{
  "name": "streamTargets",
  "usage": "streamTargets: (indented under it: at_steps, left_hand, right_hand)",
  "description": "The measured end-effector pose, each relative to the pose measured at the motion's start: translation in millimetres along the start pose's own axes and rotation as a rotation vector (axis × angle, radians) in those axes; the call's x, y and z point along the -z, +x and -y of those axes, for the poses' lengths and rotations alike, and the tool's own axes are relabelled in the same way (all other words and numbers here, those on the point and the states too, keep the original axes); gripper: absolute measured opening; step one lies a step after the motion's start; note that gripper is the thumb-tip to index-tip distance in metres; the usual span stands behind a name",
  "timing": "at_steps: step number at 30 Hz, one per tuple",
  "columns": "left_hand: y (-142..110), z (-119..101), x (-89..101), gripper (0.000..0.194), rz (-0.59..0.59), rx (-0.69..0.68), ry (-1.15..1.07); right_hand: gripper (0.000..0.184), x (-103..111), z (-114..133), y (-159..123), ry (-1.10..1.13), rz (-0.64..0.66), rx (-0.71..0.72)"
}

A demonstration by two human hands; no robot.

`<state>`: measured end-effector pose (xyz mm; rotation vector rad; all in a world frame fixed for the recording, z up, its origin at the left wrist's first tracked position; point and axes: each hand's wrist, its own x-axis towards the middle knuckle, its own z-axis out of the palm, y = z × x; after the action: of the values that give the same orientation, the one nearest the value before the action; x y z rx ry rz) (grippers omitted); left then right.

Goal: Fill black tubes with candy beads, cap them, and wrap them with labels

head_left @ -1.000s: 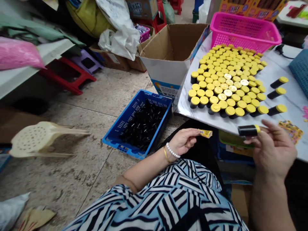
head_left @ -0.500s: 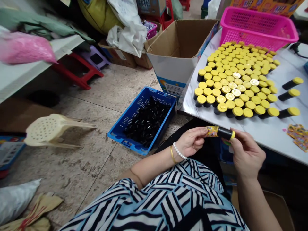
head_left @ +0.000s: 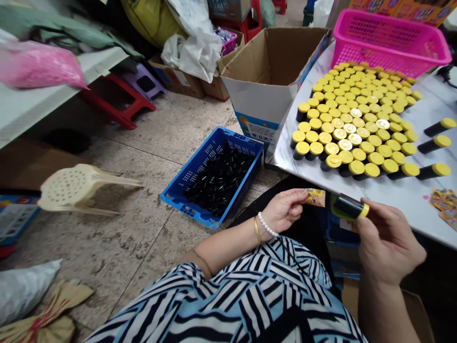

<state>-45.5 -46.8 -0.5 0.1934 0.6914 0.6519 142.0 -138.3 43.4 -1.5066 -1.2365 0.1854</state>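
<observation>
One wrapper juts from the pinching left grip, one tube from the right grip, seemingly clamped at its cap.

Nothing legible from here. Yellow printed label in my left hand: print too small. White carton: text lines on the blue band, can't resolve. Orange boxes, top right: big lettering, blurred. Far-left box: panel print unreadable.

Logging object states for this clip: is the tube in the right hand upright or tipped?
Tipped: the tube points sideways from the right hand, its black end toward the left hand.
</observation>
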Motion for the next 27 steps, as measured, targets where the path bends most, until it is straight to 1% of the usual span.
streamTargets:
  at_steps: [2, 5, 6, 8, 10, 13, 15, 17, 19, 21, 23, 27]
  left_hand:
    - [0.1, -0.1, -1.1, 0.025, 0.007, 0.012, -0.004]
    - [0.0, -0.4, -1.9, 0.024, 0.040, 0.044, -0.019]
    - [0.0, -0.3, -1.8, 0.023, 0.050, 0.052, -0.030]
    - [0.5, 0.2, -0.8, 0.022, 0.063, 0.060, -0.051]
    - [1.4, 1.0, 0.6, 0.020, 0.070, 0.062, -0.056]
    - [2.8, 2.3, 2.8, 0.018, 0.083, 0.065, -0.052]
    - [3.4, 2.8, 3.9, 0.017, 0.098, 0.073, -0.060]
    - [3.5, 3.0, 5.0, 0.017, 0.111, 0.078, -0.068]
    - [3.2, 3.3, 6.1, 0.016, 0.113, 0.074, -0.071]
    - [2.6, 3.6, 7.4, 0.016, 0.116, 0.070, -0.068]
    - [1.9, 4.1, 8.6, 0.016, 0.125, 0.065, -0.064]
    - [0.3, 5.0, 9.1, 0.016, 0.121, 0.069, -0.054]
  right_hand:
    - [0.026, -4.1, 0.0, -0.2, 0.133, -0.015, -0.126]
    - [0.025, -9.9, -6.1, -0.6, 0.188, 0.097, -0.261]
    - [0.026, -11.0, -8.2, -0.9, 0.183, 0.122, -0.284]
    - [0.026, -11.5, -10.2, -1.3, 0.155, 0.135, -0.281]
    - [0.025, -9.9, -8.2, -1.7, 0.095, 0.152, -0.218]
    - [0.026, -5.0, -1.6, -2.5, -0.026, 0.209, -0.051]
    - [0.031, -1.5, 1.4, -3.6, -0.100, 0.230, 0.051]
    - [0.036, 1.0, 1.8, -5.0, -0.148, 0.227, 0.120]
    - [0.039, 1.8, 0.5, -6.0, -0.154, 0.210, 0.156]
    - [0.040, 0.9, -1.2, -6.0, -0.137, 0.205, 0.162]
    - [0.039, -0.7, -1.9, -5.0, -0.126, 0.217, 0.178]
    - [0.042, -1.7, -1.0, -2.7, -0.158, 0.253, 0.275]
